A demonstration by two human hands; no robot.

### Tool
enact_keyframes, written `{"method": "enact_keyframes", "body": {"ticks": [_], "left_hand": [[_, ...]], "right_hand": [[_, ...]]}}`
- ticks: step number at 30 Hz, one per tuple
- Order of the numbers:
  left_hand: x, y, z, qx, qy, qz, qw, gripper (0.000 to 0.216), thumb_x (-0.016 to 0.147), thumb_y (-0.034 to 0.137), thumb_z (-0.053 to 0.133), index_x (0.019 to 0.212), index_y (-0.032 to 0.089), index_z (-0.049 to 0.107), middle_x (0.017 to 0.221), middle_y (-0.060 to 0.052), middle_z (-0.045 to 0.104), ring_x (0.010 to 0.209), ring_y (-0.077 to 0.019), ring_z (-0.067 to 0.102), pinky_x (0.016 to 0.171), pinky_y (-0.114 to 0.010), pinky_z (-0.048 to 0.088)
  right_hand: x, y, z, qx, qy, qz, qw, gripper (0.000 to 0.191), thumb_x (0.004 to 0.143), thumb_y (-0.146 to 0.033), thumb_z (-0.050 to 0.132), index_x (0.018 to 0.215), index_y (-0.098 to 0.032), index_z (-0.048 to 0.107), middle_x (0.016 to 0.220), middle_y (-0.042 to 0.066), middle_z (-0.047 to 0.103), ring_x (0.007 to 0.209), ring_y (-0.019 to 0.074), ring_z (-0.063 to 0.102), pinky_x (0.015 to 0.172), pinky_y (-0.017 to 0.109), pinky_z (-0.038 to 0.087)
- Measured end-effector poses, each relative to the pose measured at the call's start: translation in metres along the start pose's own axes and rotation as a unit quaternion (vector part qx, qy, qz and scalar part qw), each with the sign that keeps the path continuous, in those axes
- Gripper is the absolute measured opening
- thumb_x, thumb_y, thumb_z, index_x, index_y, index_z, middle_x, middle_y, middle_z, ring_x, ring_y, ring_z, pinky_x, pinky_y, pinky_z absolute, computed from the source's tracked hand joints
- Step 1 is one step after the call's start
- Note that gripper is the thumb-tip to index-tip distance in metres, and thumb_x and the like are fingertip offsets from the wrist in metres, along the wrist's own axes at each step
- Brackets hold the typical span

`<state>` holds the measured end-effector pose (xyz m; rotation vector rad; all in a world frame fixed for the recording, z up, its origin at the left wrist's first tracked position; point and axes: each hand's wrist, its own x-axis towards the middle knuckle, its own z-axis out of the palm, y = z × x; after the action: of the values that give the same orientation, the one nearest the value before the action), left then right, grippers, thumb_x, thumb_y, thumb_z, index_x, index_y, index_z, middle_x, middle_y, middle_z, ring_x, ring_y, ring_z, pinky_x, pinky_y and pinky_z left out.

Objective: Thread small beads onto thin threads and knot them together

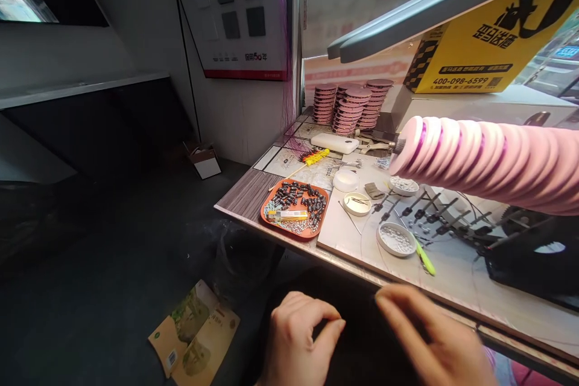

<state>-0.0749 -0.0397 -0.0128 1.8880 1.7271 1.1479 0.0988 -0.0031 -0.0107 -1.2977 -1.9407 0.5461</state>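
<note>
My left hand [301, 338] is low in the view, below the table edge, with its fingers curled and thumb meeting the fingertips in a pinch; what it holds, if anything, is too small to make out. My right hand [434, 338] is beside it, blurred by motion, fingers stretched toward the left hand over a dark surface on my lap. Neither hand touches the table. Nearest on the table are an orange tray [271, 219] of small dark parts and a round white dish [397, 239] of tiny metal pieces.
A long stack of pink discs [488, 160] juts in from the right. More pink disc stacks [350, 105] stand at the back. A white case [335, 143], a yellow brush [315, 157], small lids [357, 204], a green pen [425, 259] and dark-tipped rods [434, 217] lie on the table. A paper bag [194, 335] lies on the floor.
</note>
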Motion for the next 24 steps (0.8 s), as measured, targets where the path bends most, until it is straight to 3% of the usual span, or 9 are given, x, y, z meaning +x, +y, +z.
{"method": "enact_keyframes", "body": {"ticks": [3,6,9,16,24], "left_hand": [[0.003,-0.003,-0.004,-0.03,-0.046,-0.082,0.995,0.014,0.066,0.006,0.068,0.067,0.02,0.071,0.065,0.001,0.072,0.062,-0.0144,0.066,0.059,-0.02,0.049],[0.007,-0.003,-0.006,-0.062,-0.056,-0.127,0.988,0.018,0.065,0.005,0.067,0.07,0.02,0.073,0.069,0.001,0.074,0.065,-0.0149,0.068,0.062,-0.02,0.05],[0.011,-0.001,-0.008,-0.089,-0.053,-0.154,0.983,0.019,0.063,0.004,0.067,0.07,0.02,0.074,0.069,0.0,0.074,0.066,-0.0155,0.068,0.063,-0.019,0.05],[0.018,0.0,-0.008,-0.123,-0.05,-0.189,0.973,0.011,0.064,0.01,0.068,0.063,0.02,0.073,0.065,-0.001,0.073,0.063,-0.0164,0.067,0.06,-0.02,0.049],[0.021,0.003,-0.005,-0.141,-0.043,-0.172,0.974,0.01,0.066,0.011,0.067,0.064,0.019,0.073,0.065,-0.001,0.073,0.064,-0.0172,0.066,0.061,-0.023,0.048]], "right_hand": [[0.036,0.015,-0.029,-0.133,0.033,0.048,0.989,0.029,0.087,-0.042,0.038,0.079,-0.022,0.057,0.059,-0.001,0.06,0.051,0.0155,0.058,0.047,0.021,0.041],[0.069,0.026,-0.038,-0.246,-0.037,0.081,0.965,0.03,0.084,-0.036,0.035,0.08,-0.021,0.061,0.065,0.003,0.066,0.059,0.0216,0.063,0.052,0.026,0.041],[0.088,0.03,-0.033,-0.28,-0.09,0.08,0.952,0.026,0.083,-0.03,0.041,0.085,-0.021,0.066,0.071,0.005,0.069,0.069,0.0258,0.065,0.057,0.029,0.042],[0.102,0.026,-0.03,-0.334,-0.184,0.053,0.923,0.019,0.083,-0.025,0.05,0.09,-0.023,0.068,0.076,0.004,0.07,0.076,0.0242,0.065,0.061,0.026,0.04],[0.109,0.012,-0.026,-0.397,-0.222,0.051,0.889,0.024,0.088,-0.019,0.042,0.082,-0.017,0.065,0.072,0.011,0.069,0.069,0.0266,0.065,0.052,0.027,0.03]]}}
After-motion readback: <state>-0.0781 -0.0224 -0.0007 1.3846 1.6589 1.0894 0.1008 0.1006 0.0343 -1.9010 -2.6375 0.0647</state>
